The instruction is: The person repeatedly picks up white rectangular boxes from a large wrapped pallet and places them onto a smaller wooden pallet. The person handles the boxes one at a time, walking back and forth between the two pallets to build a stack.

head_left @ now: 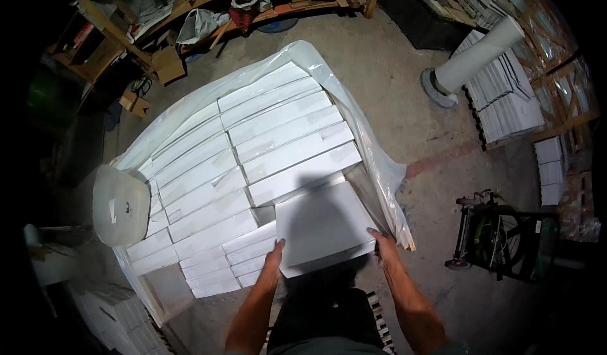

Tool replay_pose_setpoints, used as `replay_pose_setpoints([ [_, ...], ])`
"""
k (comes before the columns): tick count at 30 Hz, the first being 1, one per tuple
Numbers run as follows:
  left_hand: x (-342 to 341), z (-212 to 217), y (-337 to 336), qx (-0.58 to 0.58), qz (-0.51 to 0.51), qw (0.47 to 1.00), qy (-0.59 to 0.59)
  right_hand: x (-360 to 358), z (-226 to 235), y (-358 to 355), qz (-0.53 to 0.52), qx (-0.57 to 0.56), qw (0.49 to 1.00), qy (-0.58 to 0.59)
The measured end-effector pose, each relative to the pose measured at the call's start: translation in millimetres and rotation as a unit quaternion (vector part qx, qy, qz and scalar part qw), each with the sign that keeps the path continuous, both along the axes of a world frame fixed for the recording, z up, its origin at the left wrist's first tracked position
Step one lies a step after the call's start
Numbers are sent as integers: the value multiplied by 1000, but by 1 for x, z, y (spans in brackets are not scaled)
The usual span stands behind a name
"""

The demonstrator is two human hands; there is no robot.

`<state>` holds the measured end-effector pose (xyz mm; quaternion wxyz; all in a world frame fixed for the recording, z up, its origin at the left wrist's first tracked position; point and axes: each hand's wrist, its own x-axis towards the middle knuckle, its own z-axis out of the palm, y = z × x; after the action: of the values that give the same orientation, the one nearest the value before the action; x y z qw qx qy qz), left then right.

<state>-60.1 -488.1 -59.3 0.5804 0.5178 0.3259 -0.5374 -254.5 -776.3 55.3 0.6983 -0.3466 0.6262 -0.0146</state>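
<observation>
A white cardboard box (325,225) is held level in front of me between both hands, under my shadow. My left hand (276,251) grips its left side near the front corner. On the opposite side, my right hand (382,244) clasps the box with the thumb on top; the other fingers are mostly hidden. Just beyond and to the left, rows of similar white boxes (288,143) stand packed on edge in a large stack. Clear plastic wrap (325,73) hangs loosely round the stack's rim. Flat-lying boxes (208,276) form its near edge.
A translucent plastic tub (121,204) sits on the stack's left corner. To the right, a folded bicycle (502,235) stands on the concrete floor (379,51). A roll of wrap (480,55) leans by white stacks at the far right. Pallet slats (379,320) show beside my legs.
</observation>
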Motion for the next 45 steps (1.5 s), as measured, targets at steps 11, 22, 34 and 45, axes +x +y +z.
replay_pose_setpoints([
  [11, -4, 12, -10, -61, 47, 996, -49, 28, 12, 9, -120, -85, 989, -23],
  [22, 65, 60, -51, -81, 357, 930, 4, 144, -10, -4, 142, -15, 982, -125],
  [34, -45, 30, -20, -160, 68, 981, 86, 125, -18, 23, -14, 92, 958, -272],
  [45, -151, 75, 15, 42, -244, 967, -61, -229, -89, 180, -63, 124, 979, -151],
])
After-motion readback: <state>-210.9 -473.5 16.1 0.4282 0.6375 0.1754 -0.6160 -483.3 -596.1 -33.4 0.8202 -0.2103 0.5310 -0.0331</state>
